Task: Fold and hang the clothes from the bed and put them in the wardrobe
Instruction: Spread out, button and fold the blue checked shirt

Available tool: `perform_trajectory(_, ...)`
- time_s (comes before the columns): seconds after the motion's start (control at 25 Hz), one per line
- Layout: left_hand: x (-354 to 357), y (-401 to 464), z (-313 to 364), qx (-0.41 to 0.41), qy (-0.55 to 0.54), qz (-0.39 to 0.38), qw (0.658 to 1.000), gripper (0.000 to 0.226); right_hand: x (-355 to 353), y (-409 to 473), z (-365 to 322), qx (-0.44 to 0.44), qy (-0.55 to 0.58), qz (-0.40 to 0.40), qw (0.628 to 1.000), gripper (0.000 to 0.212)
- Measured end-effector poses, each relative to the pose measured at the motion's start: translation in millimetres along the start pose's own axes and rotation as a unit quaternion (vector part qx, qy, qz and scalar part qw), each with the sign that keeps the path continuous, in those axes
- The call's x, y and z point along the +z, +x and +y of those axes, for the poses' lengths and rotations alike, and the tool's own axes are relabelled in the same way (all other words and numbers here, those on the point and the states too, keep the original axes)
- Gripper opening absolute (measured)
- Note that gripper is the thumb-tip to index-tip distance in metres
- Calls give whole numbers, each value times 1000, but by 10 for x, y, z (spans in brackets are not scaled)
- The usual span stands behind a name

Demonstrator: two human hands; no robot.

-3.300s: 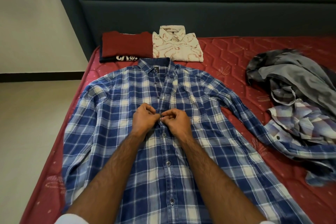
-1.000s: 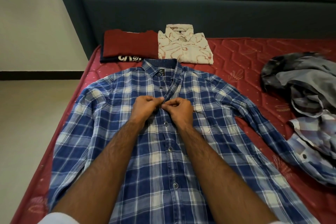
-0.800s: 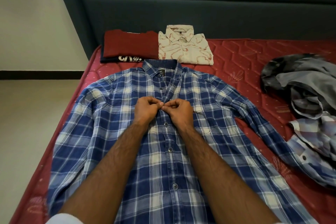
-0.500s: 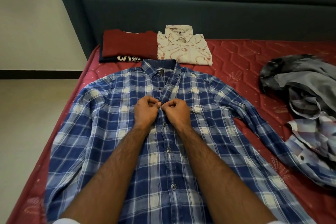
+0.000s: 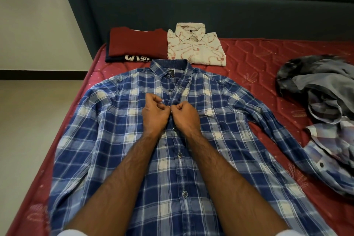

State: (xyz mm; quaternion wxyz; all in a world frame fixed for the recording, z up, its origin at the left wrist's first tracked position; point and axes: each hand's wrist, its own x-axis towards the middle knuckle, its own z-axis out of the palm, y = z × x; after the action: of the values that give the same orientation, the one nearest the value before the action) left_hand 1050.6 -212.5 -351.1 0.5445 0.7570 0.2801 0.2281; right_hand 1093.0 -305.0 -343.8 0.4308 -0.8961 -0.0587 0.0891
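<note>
Both hands — left hand (image 5: 155, 114), right hand (image 5: 184, 116) — are pinching the blue plaid shirt (image 5: 118, 151) placket on the bed (image 5: 258, 59). Each grip is curling closed around fabric.

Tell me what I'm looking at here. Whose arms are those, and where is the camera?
There is no machine here, only a person. The camera sits on their head and looks down, so you see their own two arms reaching out. The left hand and the right hand meet in the middle of a blue checked shirt, which lies flat on a red mattress. The curled fingers pinch the shirt's front edges together, as you do when closing a button. The buttons lower down look fastened; the strip up by the collar is still open. Behind the shirt lie two folded piles: a red top and a cream patterned shirt. On the right is a heap of unfolded clothes, still waiting.
</note>
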Motion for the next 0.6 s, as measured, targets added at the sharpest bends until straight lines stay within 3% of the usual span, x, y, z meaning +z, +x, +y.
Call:
perform_trajectory(0.24,-20,86,-44,-31,-13,-55,998,46,-90,78,61,15,88,-27,996,17)
perform_trajectory(0.4,-230,-237,-26,46,62,-152,985,44,-328,-88,193,-29,117,-71,990,23)
perform_trajectory(0.44,-313,-382,-66,94,137,-177,970,44,-428,-213,276,-64,77,-72,992,28)
perform_trajectory(0.52,-515,-709,-187,216,324,-192,901,46,-646,-582,492,-151,-81,-74,982,45)
perform_trajectory(0.6,-736,-1078,-285,232,416,-212,853,62,-866,-1062,744,-182,-250,-105,945,67)
